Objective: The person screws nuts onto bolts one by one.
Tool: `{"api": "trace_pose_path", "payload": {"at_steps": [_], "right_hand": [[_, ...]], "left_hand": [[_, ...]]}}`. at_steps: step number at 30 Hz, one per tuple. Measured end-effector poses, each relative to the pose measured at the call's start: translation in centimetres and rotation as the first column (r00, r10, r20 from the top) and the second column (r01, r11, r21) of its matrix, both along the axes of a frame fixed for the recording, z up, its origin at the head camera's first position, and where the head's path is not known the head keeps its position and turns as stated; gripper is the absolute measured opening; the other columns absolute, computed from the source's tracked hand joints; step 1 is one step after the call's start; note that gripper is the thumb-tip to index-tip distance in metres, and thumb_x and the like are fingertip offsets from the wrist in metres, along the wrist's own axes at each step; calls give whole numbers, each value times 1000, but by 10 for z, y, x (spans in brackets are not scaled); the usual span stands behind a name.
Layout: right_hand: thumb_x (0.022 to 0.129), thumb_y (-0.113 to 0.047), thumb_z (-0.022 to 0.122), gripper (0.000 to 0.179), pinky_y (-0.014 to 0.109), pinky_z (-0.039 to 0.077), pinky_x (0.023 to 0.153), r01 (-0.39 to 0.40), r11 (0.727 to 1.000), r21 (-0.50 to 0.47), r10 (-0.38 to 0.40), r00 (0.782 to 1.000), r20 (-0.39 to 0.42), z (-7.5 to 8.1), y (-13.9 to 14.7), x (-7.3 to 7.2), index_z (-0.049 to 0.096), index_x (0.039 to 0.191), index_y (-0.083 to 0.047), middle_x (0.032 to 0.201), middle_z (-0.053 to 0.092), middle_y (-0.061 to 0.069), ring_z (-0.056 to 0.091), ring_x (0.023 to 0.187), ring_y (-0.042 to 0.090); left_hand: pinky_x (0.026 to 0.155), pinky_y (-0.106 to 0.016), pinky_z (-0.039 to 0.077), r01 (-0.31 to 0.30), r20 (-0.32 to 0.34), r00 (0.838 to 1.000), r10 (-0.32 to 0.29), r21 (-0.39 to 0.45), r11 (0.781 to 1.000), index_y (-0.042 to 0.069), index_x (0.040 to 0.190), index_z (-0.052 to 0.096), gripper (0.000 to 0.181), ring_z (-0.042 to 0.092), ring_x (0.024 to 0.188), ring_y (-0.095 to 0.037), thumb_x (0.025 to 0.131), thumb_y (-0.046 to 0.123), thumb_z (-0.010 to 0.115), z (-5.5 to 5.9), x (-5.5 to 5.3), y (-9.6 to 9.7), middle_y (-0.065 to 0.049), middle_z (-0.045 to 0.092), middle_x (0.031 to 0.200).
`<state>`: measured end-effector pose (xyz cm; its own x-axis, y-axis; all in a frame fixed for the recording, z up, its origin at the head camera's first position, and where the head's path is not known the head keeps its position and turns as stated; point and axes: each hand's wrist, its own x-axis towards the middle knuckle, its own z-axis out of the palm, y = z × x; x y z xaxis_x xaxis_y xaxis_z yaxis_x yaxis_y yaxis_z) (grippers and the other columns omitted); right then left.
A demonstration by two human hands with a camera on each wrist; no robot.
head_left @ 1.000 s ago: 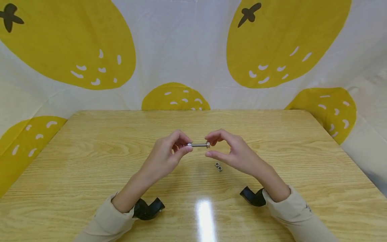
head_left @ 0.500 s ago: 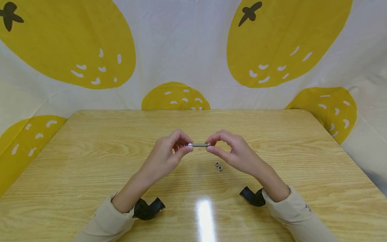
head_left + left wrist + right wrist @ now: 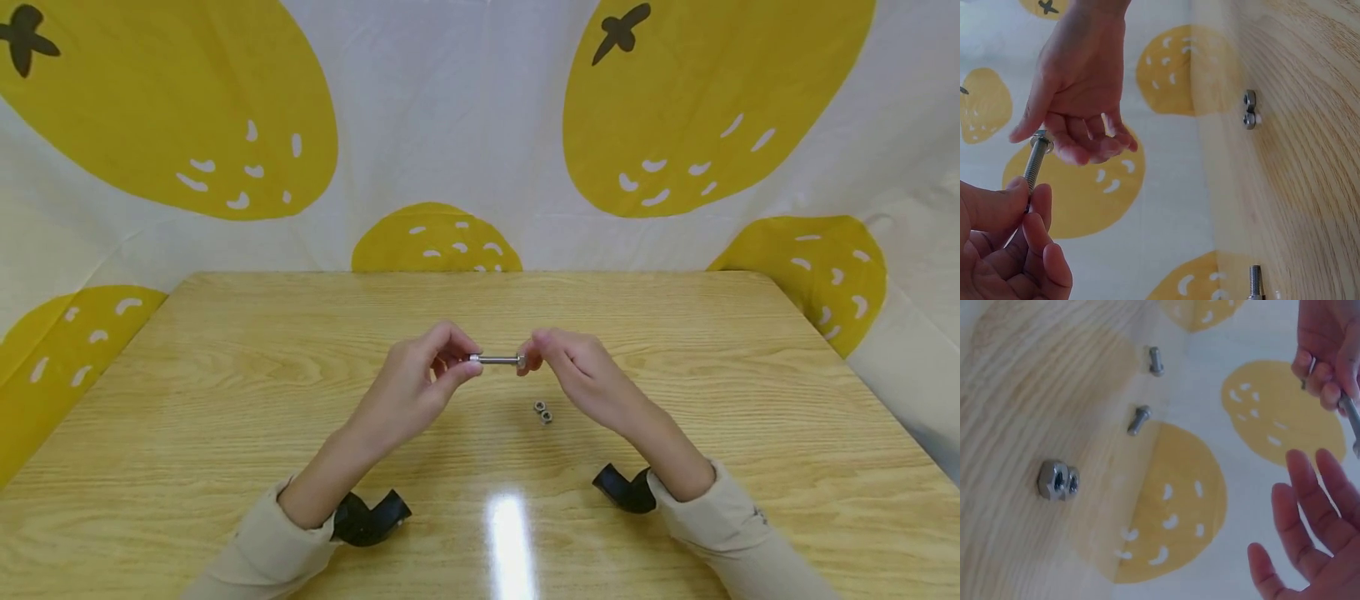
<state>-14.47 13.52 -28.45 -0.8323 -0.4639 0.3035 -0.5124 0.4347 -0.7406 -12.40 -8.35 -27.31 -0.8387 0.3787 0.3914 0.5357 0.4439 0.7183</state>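
My left hand (image 3: 408, 379) pinches one end of the bolt (image 3: 498, 361), thumb against fingers. The bolt is held roughly level above the tabletop (image 3: 315, 333), about midway between its left and right edges and well short of the far edge. My right hand (image 3: 588, 373) is at the hex end (image 3: 521, 362), fingers loose, thumb apart; whether a fingertip touches I cannot tell.

Assessment: finger work on the hex end calls for a firm left pinch, the shaft in line, and short, light turns; a skewed grip could bind the thread.

Surface: two nuts (image 3: 543, 412) lie together, right of the tabletop's centre. The right wrist view adds a loose bolt (image 3: 1156, 361) and a second one (image 3: 1139, 420). Glare (image 3: 508, 542) marks the near part. Room: white cloth (image 3: 450, 125) with yellow shapes hangs beyond the far edge.
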Motion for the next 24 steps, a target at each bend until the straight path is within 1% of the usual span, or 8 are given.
{"api": "trace_pose_path", "payload": {"at_steps": [3, 4, 7, 12, 15, 18, 22, 24], "right_hand": [[97, -21, 50, 21, 34, 49, 83, -20, 1000, -12, 19, 999, -46, 3, 4, 0, 63, 106, -7, 94, 66, 1, 59, 90, 13], [94, -19, 56, 20, 33, 49, 84, -29, 999, -18, 27, 997, -66, 3, 5, 1, 61, 109, -8, 96, 66, 0, 59, 92, 12], [84, -11, 69, 28, 28, 47, 85, -59, 998, -39, 53, 990, -134, 5, 6, 2, 59, 110, -9, 99, 65, -2, 57, 94, 12], [78, -1, 72, 28, 26, 46, 84, -111, 992, -56, 92, 959, -268, 3, 4, 1, 60, 102, -8, 97, 63, -1, 55, 93, 12], [77, 2, 71, 27, 25, 46, 82, -129, 990, -60, 104, 942, -318, 1, 3, -1, 60, 100, -8, 96, 62, 0, 54, 92, 12], [79, 1, 70, 24, 26, 46, 83, -127, 990, -55, 104, 944, -312, 1, 4, 0, 60, 99, -8, 96, 62, 0, 55, 92, 14], [84, -2, 66, 17, 27, 47, 83, -117, 992, -35, 104, 958, -266, 1, 5, 0, 61, 99, -9, 97, 61, -1, 56, 94, 15], [87, -4, 63, 12, 28, 47, 83, -112, 993, -26, 102, 966, -239, 0, 4, 0, 61, 97, -9, 96, 61, -1, 55, 93, 12]], "left_hand": [[60, -22, 47, -3, 2, 1000, 3, 3, 1000, 5, 95, 59, 12, 51, 66, -11, 85, 8, 66, 0, -1, -1, 0, 63, 77], [60, -23, 47, -4, 3, 1000, 4, 3, 1000, 5, 95, 59, 12, 51, 66, -11, 85, 8, 66, 1, -1, -2, 0, 62, 77], [61, -24, 48, -6, 5, 1000, 6, 5, 1000, 5, 95, 59, 12, 51, 66, -11, 85, 8, 66, 1, -1, -3, 0, 62, 77], [62, -24, 47, -8, 2, 1000, 8, 9, 1000, 5, 94, 59, 12, 50, 67, -11, 85, 7, 66, 1, -1, -3, -1, 61, 76], [61, -24, 47, -6, -2, 1000, 6, 12, 1000, 5, 94, 59, 12, 50, 67, -11, 85, 7, 66, 0, -1, -3, -3, 62, 77], [61, -24, 47, -1, -9, 1000, 1, 15, 1000, 5, 94, 59, 12, 50, 66, -11, 85, 7, 66, -1, -2, -3, -2, 62, 76], [60, -23, 46, 6, -14, 1000, -5, 21, 1000, 4, 94, 59, 12, 50, 66, -10, 85, 7, 66, -2, -3, -3, -1, 62, 76], [60, -23, 46, 7, -13, 1000, -6, 24, 1000, 4, 94, 59, 12, 50, 66, -10, 85, 7, 66, -2, -3, -3, -1, 62, 76]]}}
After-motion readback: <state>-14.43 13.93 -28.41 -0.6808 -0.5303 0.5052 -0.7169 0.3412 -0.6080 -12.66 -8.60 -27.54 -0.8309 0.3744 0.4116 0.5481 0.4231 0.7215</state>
